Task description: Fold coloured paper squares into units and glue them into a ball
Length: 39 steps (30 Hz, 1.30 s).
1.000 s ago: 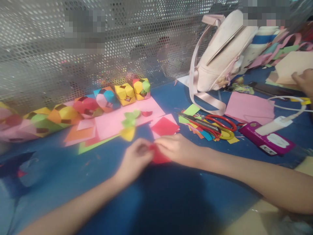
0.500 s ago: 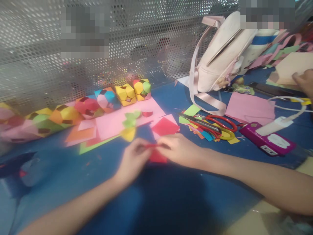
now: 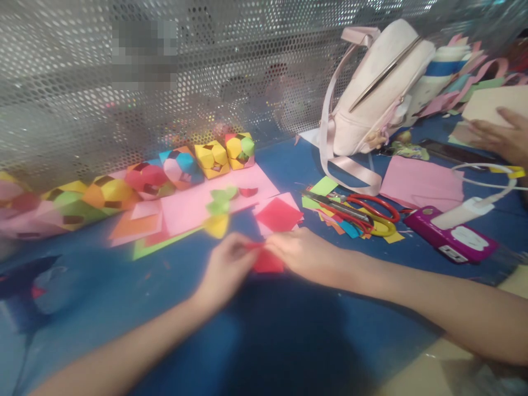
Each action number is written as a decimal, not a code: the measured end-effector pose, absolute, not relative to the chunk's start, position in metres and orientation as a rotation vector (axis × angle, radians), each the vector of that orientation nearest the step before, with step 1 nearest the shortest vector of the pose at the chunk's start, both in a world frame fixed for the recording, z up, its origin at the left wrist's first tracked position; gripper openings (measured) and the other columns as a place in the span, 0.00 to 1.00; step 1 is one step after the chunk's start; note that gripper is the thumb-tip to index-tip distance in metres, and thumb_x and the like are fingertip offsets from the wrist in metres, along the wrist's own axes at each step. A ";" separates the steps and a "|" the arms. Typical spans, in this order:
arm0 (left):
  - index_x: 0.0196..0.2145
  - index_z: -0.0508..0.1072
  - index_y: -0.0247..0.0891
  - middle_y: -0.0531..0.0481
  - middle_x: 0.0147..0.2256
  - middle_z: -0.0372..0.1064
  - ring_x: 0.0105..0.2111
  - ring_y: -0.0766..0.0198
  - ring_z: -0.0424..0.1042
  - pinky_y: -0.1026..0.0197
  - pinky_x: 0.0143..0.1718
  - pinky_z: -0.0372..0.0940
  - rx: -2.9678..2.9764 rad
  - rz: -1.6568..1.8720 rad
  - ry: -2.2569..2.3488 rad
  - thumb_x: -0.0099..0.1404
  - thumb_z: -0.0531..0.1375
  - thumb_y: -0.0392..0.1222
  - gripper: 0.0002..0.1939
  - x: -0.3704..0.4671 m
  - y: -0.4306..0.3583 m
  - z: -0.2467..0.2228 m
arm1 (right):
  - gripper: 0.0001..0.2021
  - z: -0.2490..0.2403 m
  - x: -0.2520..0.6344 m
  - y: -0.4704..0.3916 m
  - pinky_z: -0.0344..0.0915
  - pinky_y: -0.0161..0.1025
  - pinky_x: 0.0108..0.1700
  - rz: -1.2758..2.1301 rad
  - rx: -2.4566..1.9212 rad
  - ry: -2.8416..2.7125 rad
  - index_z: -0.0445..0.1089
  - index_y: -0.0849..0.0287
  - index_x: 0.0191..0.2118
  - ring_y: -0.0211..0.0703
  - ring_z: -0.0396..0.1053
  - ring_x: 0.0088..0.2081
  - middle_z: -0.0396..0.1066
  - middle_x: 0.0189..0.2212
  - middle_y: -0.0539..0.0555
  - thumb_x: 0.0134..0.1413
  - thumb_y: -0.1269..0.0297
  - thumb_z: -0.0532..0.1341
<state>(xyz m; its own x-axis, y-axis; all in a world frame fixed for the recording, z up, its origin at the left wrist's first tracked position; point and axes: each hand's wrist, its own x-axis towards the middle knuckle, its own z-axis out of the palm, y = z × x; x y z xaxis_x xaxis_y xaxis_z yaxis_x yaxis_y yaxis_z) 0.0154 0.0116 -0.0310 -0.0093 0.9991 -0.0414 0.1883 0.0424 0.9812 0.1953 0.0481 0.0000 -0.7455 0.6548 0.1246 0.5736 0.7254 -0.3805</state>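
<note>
A small red sheet of paper [image 3: 268, 260] is pinched along its far edge between my two hands, low over the blue table. My left hand [image 3: 229, 258] closes on its left corner, fingers curled. On the right side, my right hand [image 3: 299, 253] presses the same paper with fingers together; its fingertips partly hide the edge. Just beyond lies a stack of red and pink paper squares [image 3: 279, 213]. Left of that stack, folded green pieces [image 3: 219, 203] and a yellow piece [image 3: 216, 225] rest by a large pink sheet [image 3: 185, 212].
Folded paper balls [image 3: 212, 158] line the metal mesh wall. Scissors [image 3: 371, 212] lie on paper scraps at right, near a purple power strip [image 3: 449, 234]. A pale backpack [image 3: 371, 93] leans behind. Another person's hand [image 3: 501, 135] is at far right. A dark blurred tool [image 3: 27, 291] stands left.
My right fingers have shifted slightly along the red paper's edge, and more of its surface shows. At far right, the other person's hand has moved left over the pale paper.
</note>
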 end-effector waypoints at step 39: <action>0.26 0.66 0.37 0.58 0.24 0.65 0.22 0.73 0.60 0.70 0.23 0.55 1.381 0.954 1.293 0.56 0.59 0.34 0.04 0.022 0.007 -0.028 | 0.07 -0.002 0.190 0.045 0.60 0.35 0.35 0.625 -0.833 -2.412 0.66 0.61 0.30 0.39 0.67 0.32 0.70 0.29 0.52 0.58 0.71 0.54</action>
